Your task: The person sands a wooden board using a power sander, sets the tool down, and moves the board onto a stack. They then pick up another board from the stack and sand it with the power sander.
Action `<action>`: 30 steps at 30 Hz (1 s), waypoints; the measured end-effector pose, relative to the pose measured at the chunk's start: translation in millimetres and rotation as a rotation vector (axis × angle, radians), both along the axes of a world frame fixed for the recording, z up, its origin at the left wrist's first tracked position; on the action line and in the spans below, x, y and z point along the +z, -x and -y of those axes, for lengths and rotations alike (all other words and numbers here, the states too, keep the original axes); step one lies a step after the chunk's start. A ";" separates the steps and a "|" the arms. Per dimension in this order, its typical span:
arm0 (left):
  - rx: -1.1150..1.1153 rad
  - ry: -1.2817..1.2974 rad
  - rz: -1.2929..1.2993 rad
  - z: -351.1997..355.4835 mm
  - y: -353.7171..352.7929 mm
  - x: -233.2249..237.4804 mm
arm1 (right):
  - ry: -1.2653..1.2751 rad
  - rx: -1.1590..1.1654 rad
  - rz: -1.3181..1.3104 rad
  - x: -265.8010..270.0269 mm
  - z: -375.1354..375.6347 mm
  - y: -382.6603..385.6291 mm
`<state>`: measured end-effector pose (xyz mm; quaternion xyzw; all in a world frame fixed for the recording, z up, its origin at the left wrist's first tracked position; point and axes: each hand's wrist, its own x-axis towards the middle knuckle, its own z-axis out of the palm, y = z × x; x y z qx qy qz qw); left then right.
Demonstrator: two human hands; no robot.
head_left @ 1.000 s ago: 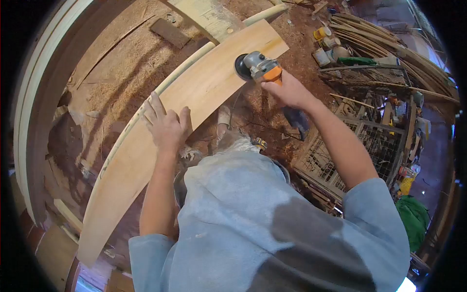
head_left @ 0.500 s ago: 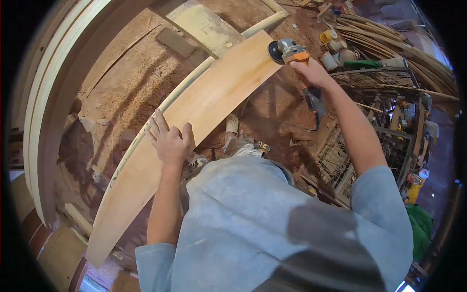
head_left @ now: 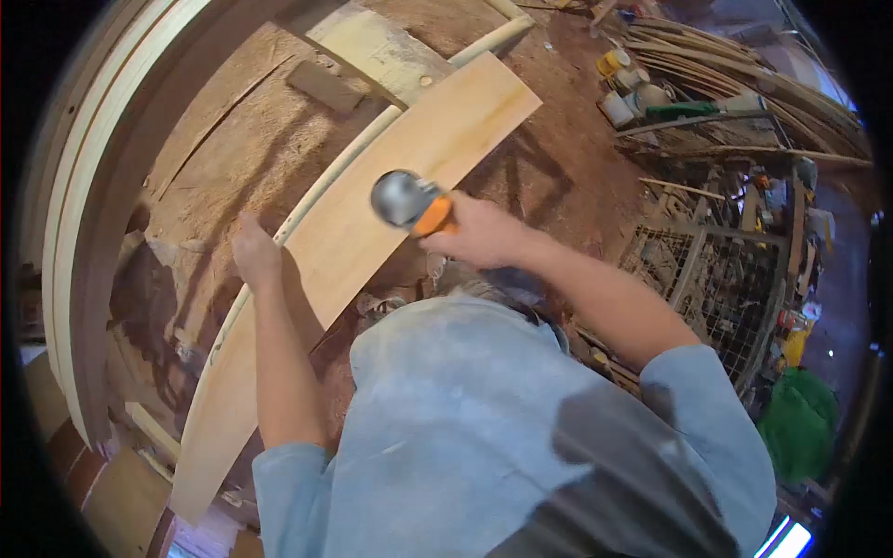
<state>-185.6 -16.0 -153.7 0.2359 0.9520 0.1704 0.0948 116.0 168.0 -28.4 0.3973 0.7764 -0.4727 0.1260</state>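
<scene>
While the right hand (head_left: pixel 476 232) clamps the grinder (head_left: pixel 409 202) over the plank (head_left: pixel 465 116), the left hand (head_left: pixel 255 256) — closed — grips its edge.

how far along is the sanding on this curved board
The curved board looks pale and even toward its far end, so that stretch seems sanded. In hand: the right hand holds the angle grinder over the middle while the left hand grips its edge. The near end may be left, though I cannot tell.

Grinder (head_left: pixel 406 201) on curved board (head_left: pixel 353 232), cans (head_left: pixel 625 88) far right
</scene>
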 end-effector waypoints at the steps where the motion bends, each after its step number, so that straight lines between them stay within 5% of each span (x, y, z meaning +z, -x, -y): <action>1: 0.260 -0.075 0.203 -7.2 1.0 10.0 | 0.036 0.029 0.014 -3.4 7.6 5.1; 4: 0.309 -0.047 0.174 -15.8 -11.1 23.3 | 0.014 0.134 0.127 9.1 11.7 21.1; 22: 0.326 0.039 0.047 -15.4 -10.9 16.1 | -0.285 -0.211 0.112 -7.6 -203.0 -87.6; 30: 0.356 0.041 0.093 -14.3 -9.2 23.1 | -0.142 -0.141 -0.052 -18.6 -171.9 -65.8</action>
